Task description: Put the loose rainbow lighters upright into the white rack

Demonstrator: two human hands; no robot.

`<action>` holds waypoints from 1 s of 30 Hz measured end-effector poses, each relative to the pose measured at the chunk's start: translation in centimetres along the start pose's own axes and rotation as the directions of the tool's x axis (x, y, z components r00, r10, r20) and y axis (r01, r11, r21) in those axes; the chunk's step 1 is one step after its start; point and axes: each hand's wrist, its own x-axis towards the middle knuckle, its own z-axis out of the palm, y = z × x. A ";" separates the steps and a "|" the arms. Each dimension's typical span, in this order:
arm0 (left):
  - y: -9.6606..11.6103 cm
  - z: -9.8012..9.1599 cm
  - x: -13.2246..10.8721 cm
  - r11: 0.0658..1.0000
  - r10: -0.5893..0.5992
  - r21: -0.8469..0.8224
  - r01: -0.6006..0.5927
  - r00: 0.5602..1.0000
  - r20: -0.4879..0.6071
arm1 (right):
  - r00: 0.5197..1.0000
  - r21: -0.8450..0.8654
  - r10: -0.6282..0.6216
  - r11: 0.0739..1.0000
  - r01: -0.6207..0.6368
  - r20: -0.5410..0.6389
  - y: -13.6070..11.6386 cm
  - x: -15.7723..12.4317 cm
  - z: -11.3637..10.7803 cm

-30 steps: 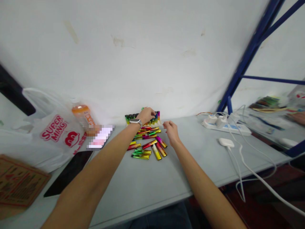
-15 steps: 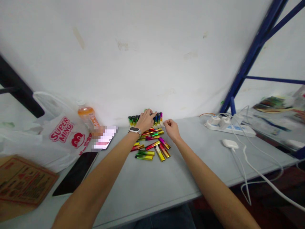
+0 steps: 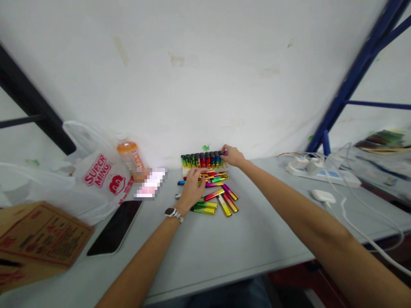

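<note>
Colourful metallic lighters [image 3: 203,160] stand upright in rows in a pale tray [image 3: 185,171] against the wall. At the tray's right end my right hand [image 3: 235,155] is closed, its fingertips pinching a lighter [image 3: 225,152] that shows a bit of purple and is mostly hidden. In front of the tray more lighters lie loose, among them a red and gold one [image 3: 214,194] and a yellow one [image 3: 224,206]. My left hand [image 3: 192,187], with a watch at its wrist, hovers over or touches the left part of this pile, thumb and fingers apart.
On the left are a cardboard box [image 3: 45,239], a white plastic bag [image 3: 96,184], an orange drink bottle [image 3: 131,156], a dark tablet or phone [image 3: 115,226] and a lit phone [image 3: 150,184]. A power strip [image 3: 324,174] with white cables and a white charger [image 3: 323,196] lies right.
My left hand has come back from the tray to the loose lighters. My right hand has moved forward to the tray's right end. The view has shifted slightly.
</note>
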 end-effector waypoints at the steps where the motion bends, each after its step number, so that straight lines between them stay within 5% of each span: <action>1: 0.0 -0.1 -0.2 1.000 -0.005 -0.002 0.005 1.000 0.016 | 1.000 -0.008 -0.007 1.000 0.007 0.006 0.0 0.2 0.0; 17: -0.2 0.3 -0.8 1.000 -0.024 0.000 0.024 0.998 0.050 | 0.983 0.144 0.162 0.978 -0.148 -0.092 0.7 -0.1 2.8; 30: -0.2 0.5 -1.0 1.000 -0.020 -0.012 0.020 0.998 0.061 | 0.990 0.329 0.077 0.944 -0.033 -0.122 1.8 0.2 2.6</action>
